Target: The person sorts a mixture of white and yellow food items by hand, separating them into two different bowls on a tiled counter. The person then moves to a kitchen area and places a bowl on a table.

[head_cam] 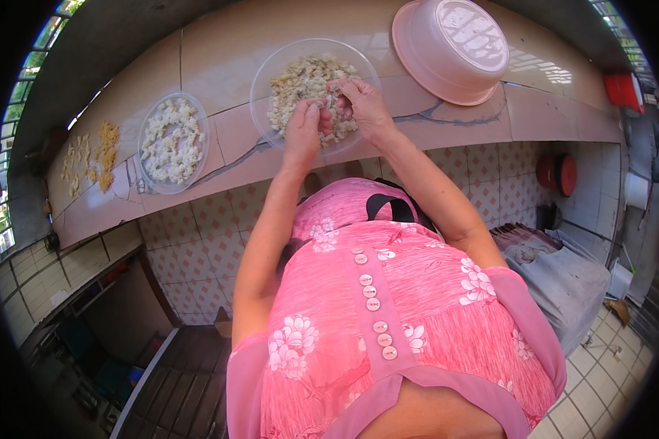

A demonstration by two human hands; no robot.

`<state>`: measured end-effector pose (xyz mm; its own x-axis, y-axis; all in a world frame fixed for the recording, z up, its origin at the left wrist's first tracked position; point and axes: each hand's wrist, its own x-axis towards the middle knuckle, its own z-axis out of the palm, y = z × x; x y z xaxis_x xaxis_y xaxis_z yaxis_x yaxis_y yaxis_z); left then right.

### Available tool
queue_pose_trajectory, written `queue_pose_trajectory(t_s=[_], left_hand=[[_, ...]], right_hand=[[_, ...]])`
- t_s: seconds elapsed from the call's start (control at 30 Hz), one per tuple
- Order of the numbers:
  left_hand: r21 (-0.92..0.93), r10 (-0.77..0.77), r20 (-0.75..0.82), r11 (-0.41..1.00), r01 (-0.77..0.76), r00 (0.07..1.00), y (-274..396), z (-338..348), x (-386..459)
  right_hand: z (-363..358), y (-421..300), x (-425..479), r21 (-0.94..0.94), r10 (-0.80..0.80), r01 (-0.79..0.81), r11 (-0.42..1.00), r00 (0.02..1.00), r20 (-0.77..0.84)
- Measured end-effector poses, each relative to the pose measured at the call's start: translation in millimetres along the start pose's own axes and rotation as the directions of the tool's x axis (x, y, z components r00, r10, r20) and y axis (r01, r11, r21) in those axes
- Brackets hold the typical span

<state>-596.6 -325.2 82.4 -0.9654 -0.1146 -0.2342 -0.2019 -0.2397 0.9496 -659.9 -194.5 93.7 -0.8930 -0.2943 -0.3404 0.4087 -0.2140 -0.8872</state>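
Both hands are over a wide clear plastic bowl point(261, 118), which holds many pale, crumbly pieces point(296, 82) that look like torn food. My left hand point(310, 123) pinches a small greyish bit between thumb and fingers above the lower middle of the bowl. Close beside it, on the right, my right hand point(359, 101) pinches another small greyish bit with its fingertips. Whether the two bits are joined is too small to tell. To the left, a clear oval tray point(143, 159) carries whiter crumbly pieces point(165, 142) of the same sort.
Yellowish shreds point(107, 148) and paler scraps point(76, 164) lie on the tiled counter point(225, 66) at the left. An upturned pink plastic basin point(445, 60) rests right of the bowl. Cracks run along the counter's front edge. A red container point(623, 93) stands far right.
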Motion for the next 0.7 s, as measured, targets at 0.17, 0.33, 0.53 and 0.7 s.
queue_pose_trajectory(t_s=[0.17,0.33,0.53,0.7], left_hand=[[-0.202,-0.047,-0.036,0.979,0.039,0.998,8,-8,1],[-0.313,-0.082,-0.059,0.948,0.059,0.995,14,-21,2],[-0.071,0.000,-0.173,0.997,-0.013,0.985,20,-36,16],[0.445,0.214,-0.204,0.889,-0.104,0.955,11,-38,20]], right_hand=[[-3,-9,8,-0.064,-0.103,0.102,0.993,0.995,-0.015],[-6,-18,10,0.049,-0.020,0.017,0.999,0.999,0.049],[-9,-20,23,-0.257,-0.237,0.251,0.933,0.968,0.085],[-18,-18,23,-0.750,-0.432,0.552,0.363,0.813,0.389]])
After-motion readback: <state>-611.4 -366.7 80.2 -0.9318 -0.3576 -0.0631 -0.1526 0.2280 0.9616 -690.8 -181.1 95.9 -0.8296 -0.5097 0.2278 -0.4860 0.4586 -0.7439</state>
